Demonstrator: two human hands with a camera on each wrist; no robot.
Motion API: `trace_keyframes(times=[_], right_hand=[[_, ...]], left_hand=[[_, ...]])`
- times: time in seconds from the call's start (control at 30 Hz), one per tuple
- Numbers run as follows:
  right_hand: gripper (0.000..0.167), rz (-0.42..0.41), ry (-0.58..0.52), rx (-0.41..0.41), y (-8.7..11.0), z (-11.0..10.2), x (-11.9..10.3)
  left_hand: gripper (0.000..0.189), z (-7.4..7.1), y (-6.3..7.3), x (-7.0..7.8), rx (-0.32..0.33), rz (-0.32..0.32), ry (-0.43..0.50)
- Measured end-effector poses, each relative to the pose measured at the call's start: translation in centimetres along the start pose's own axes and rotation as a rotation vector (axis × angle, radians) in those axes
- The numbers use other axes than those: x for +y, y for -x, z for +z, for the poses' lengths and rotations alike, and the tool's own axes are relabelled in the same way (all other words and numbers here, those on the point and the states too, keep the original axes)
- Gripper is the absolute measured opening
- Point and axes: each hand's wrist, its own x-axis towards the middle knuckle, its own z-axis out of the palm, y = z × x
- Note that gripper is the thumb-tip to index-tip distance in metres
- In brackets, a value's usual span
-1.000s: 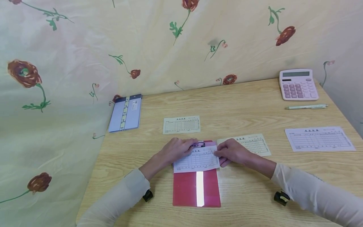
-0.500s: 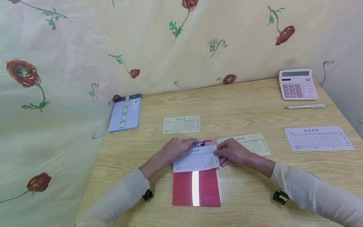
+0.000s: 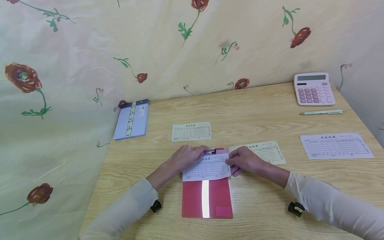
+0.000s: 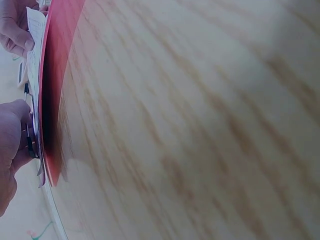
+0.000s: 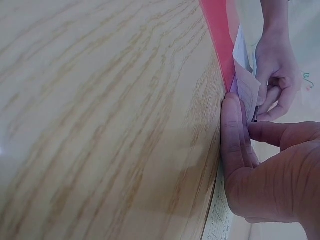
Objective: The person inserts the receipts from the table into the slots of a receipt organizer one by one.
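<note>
A red clipboard [image 3: 195,200] lies on the wooden table, with a metal clip [image 3: 212,151] at its far end. On its upper part rests a white printed form slip [image 3: 207,168]; a purple sheet shows beneath, near the clip. My left hand [image 3: 187,158] grips the clip, thumb and fingers bent around it in the left wrist view. At the slip's right edge, my right hand [image 3: 244,160] pinches the paper between thumb and fingers. The right wrist view shows the slip [image 5: 247,90] bent up off the board between the two hands.
Pale yellow form slips lie behind the clipboard [image 3: 191,131] and partly under my right hand [image 3: 270,153]. A white form [image 3: 336,146], a pen [image 3: 322,112] and a pink calculator [image 3: 314,89] are on the right. A blue-grey folder [image 3: 132,119] lies far left, by the floral cloth.
Both hands keep their places on the clip and slip. The whole view shifts very slightly, and the light reflection on the clipboard moves left.
</note>
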Motion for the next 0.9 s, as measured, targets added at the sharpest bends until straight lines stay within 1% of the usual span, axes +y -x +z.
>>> trace_keyframes(times=[0.27, 0.53, 0.73, 0.9], right_hand=[[0.02, 0.001, -0.017, 0.006, -0.13, 0.09, 0.09], [0.021, 0.0, -0.017, 0.003, -0.02, 0.13, -0.13], [0.022, 0.019, -0.002, 0.013, -0.14, 0.14, -0.25], [0.022, 0.012, 0.011, 0.017, -0.21, 0.13, -0.16]], left_hand=[[0.026, -0.03, -0.01, 0.02, 0.027, 0.008, 0.018], [0.027, -0.1, 0.0, 0.03, 0.015, 0.013, 0.011], [0.027, -0.18, -0.02, 0.01, 0.022, 0.023, 0.02], [0.026, -0.1, -0.04, -0.03, 0.023, 0.031, 0.007]])
